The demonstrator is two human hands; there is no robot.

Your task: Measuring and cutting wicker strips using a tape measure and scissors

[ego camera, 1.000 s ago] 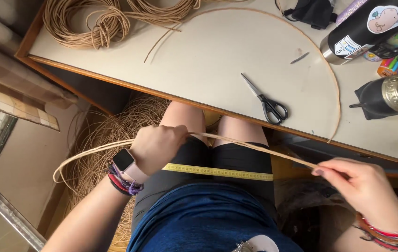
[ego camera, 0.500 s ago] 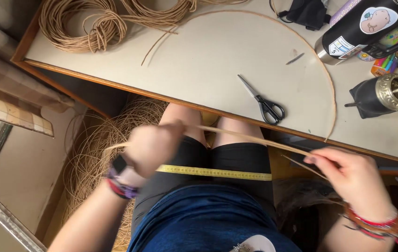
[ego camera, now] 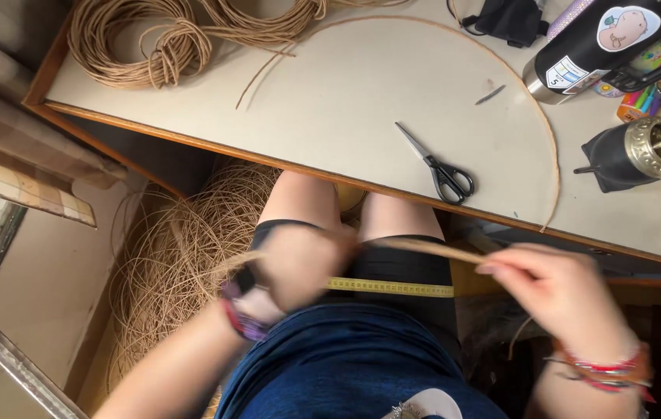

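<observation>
I sit at a pale table [ego camera: 361,101] and look down at my lap. My left hand [ego camera: 299,260] is closed around a thin tan rattan strand [ego camera: 423,248] over my thighs. My right hand [ego camera: 563,291] pinches the same strand further right, beyond my right knee. Both hands are blurred. A yellow measuring tape [ego camera: 392,288] lies across my lap just below the strand. Black-handled scissors [ego camera: 439,167] lie on the table near its front edge, above my knees.
Coils of rattan [ego camera: 144,43] lie at the table's far left, and one long strand [ego camera: 536,116] arcs across the top. A dark bottle [ego camera: 594,46], coloured pens [ego camera: 645,97] and a brass-topped black cup [ego camera: 633,151] stand at the right. Loose rattan [ego camera: 183,240] is heaped on the floor.
Both hands have drawn the strand along and moved in closer over my lap. The loop that hung left of my left hand is now shorter. My view has shifted slightly.
</observation>
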